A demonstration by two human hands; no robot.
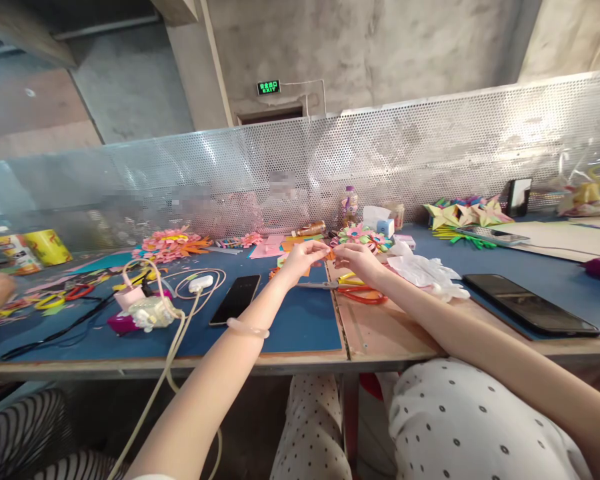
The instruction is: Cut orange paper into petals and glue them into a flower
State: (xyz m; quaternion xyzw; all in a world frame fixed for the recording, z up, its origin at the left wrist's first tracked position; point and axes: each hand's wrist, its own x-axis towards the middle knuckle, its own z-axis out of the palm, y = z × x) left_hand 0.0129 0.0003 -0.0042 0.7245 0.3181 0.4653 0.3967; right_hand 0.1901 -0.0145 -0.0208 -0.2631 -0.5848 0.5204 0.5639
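Both hands up at 12 o'clock over the table: left hand point(305, 257) and right hand point(353, 257) each pinched on the small orange paper piece point(329, 253) between them. Risk: uneven pull could tear or crease it. Scissors point(353, 288) lie just below at 6; open blue mat point(300, 320) nearer me.

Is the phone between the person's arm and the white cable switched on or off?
Off: the phone lies flat with a uniformly black screen.
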